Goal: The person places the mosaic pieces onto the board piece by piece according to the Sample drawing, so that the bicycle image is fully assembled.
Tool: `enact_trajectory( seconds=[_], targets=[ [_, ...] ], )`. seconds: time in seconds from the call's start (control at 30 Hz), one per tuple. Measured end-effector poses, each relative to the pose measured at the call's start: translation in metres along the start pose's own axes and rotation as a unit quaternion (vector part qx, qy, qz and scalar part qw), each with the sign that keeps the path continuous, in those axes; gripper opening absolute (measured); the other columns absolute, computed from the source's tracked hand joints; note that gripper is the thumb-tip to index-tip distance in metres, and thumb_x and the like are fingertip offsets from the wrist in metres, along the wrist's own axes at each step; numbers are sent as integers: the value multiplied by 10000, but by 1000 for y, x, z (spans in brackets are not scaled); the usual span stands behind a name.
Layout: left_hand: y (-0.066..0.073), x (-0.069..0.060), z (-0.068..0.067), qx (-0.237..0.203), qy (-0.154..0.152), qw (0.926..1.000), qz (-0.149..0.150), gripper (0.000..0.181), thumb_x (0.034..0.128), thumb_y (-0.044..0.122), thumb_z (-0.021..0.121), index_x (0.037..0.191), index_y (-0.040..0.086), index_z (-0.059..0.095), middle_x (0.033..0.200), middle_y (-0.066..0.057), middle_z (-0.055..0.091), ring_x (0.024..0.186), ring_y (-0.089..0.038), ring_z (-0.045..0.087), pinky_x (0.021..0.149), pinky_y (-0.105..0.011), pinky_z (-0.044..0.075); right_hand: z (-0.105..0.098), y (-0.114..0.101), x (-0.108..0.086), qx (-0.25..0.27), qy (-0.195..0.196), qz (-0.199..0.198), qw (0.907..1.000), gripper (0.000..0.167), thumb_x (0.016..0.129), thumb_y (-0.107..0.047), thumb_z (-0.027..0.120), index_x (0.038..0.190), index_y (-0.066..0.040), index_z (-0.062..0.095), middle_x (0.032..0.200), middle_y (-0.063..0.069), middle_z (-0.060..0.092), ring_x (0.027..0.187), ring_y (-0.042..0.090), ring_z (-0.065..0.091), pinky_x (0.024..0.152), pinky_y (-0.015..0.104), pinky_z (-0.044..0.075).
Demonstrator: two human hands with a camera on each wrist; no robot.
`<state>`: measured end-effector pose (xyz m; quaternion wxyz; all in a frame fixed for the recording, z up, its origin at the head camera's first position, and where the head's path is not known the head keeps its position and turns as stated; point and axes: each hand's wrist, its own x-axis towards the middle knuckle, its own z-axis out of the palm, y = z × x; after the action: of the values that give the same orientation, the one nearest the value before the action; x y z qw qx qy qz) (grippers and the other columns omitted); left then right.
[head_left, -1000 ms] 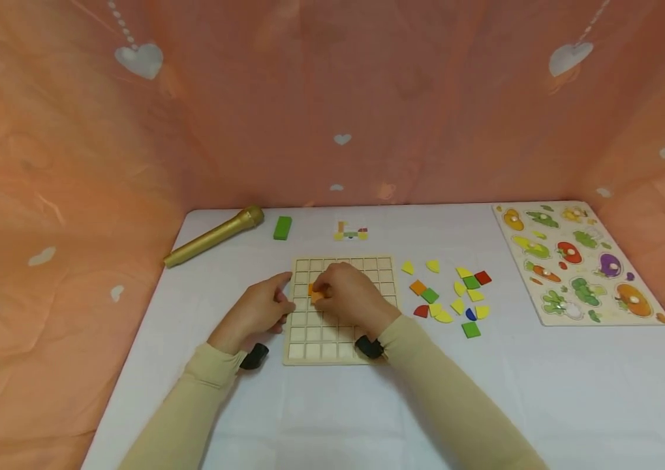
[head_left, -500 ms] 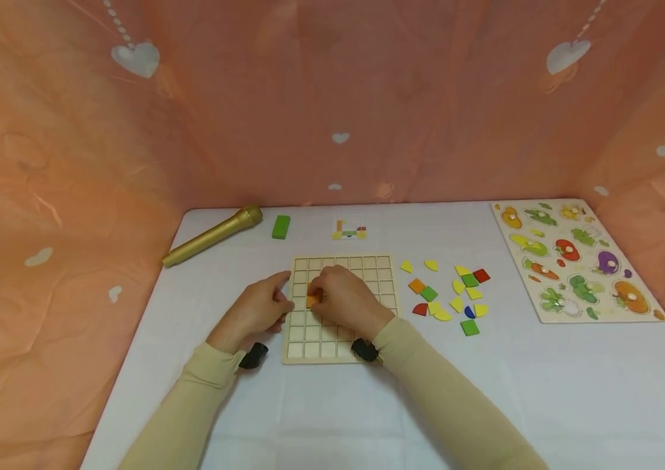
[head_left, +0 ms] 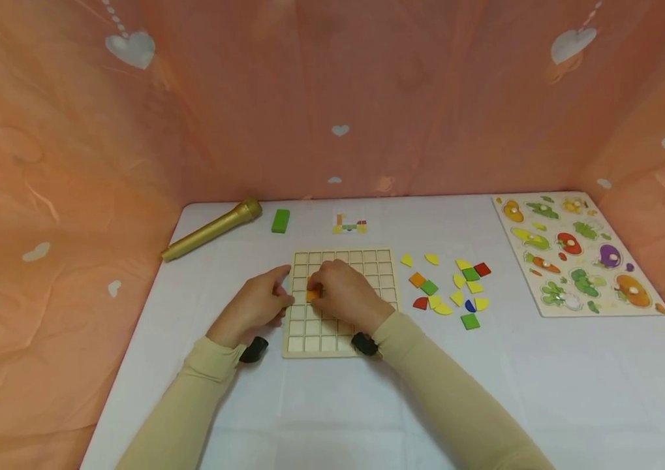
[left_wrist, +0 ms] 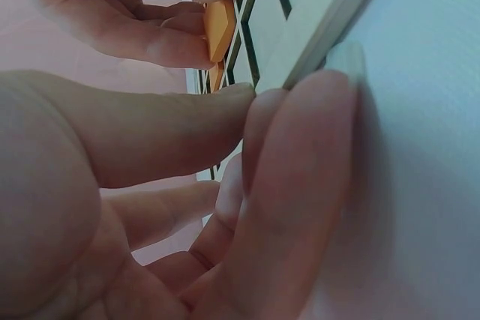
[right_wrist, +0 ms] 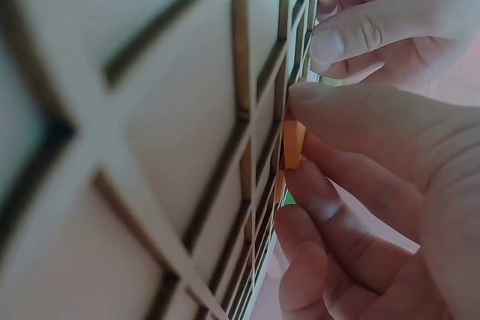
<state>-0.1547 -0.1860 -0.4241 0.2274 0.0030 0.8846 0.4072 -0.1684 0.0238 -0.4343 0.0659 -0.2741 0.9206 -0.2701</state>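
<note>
A pale wooden grid board (head_left: 329,328) lies on the white table in the head view. My left hand (head_left: 254,302) holds its left edge; the left wrist view has the thumb on the rim and fingers along the side. Over the board's left part, my right hand (head_left: 348,295) pinches an orange square tile (right_wrist: 293,142) between thumb and fingers. The tile is tilted against the grid in the right wrist view, and whether it sits in a cell cannot be told. Another orange piece (left_wrist: 216,77) shows just beyond it, in the grid.
Loose yellow quarter-round tiles (head_left: 443,309), green squares (head_left: 470,321) and red pieces (head_left: 482,269) lie right of the board. Behind it are a pattern card (head_left: 350,225), a green block (head_left: 280,220) and a gold toy microphone (head_left: 211,230). A vegetable puzzle (head_left: 579,254) lies far right.
My right hand has shifted slightly left and lowered the orange tile onto the grid beside the other orange piece. The left hand keeps its place at the board's edge.
</note>
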Motion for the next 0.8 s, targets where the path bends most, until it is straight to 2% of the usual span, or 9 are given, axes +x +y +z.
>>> enact_trajectory(
  seconds=[0.13, 0.37, 0.57, 0.63, 0.8],
  targets=[
    [1, 2, 0, 54, 7, 10000, 35, 731, 1046, 93, 692, 1690, 110, 347, 1019, -106, 642, 674, -183, 646, 625, -267, 553, -2, 0, 0, -95, -6, 19, 10000, 144, 919, -99, 823, 1061, -120, 841, 997, 11, 726, 963, 191, 598, 842, 331, 548],
    [3, 4, 1, -156, -61, 9999, 3, 752, 1044, 83, 688, 1702, 110, 324, 1042, -110, 622, 713, -191, 642, 639, -271, 579, -4, -1, -2, -118, 54, 3, 9999, 151, 916, -98, 826, 1066, -117, 839, 1000, 13, 727, 965, 196, 605, 849, 341, 554],
    [1, 5, -1, 210, -36, 9996, 162, 742, 1043, 100, 693, 1694, 85, 335, 1012, -103, 644, 674, -179, 653, 635, -277, 571, -8, 2, -3, 81, -6, 21, 10000, 192, 911, -97, 811, 1101, -110, 835, 1027, 11, 737, 991, 196, 610, 882, 351, 561],
    [0, 5, 0, 251, -48, 9995, 176, 743, 1044, 100, 692, 1694, 83, 333, 1013, -103, 645, 671, -176, 653, 636, -279, 574, -11, 5, -4, 140, -16, 119, 9998, 206, 921, -113, 802, 1125, -115, 836, 1047, 9, 745, 1001, 194, 617, 907, 358, 566],
    [0, 3, 0, 10, -58, 10000, -49, 756, 1043, 88, 694, 1702, 112, 325, 1046, -110, 626, 706, -178, 649, 648, -277, 586, -21, 18, -15, 274, 34, 563, 9980, 228, 964, -157, 764, 1181, -122, 825, 1098, 14, 752, 1036, 207, 636, 966, 378, 574]
  ],
)
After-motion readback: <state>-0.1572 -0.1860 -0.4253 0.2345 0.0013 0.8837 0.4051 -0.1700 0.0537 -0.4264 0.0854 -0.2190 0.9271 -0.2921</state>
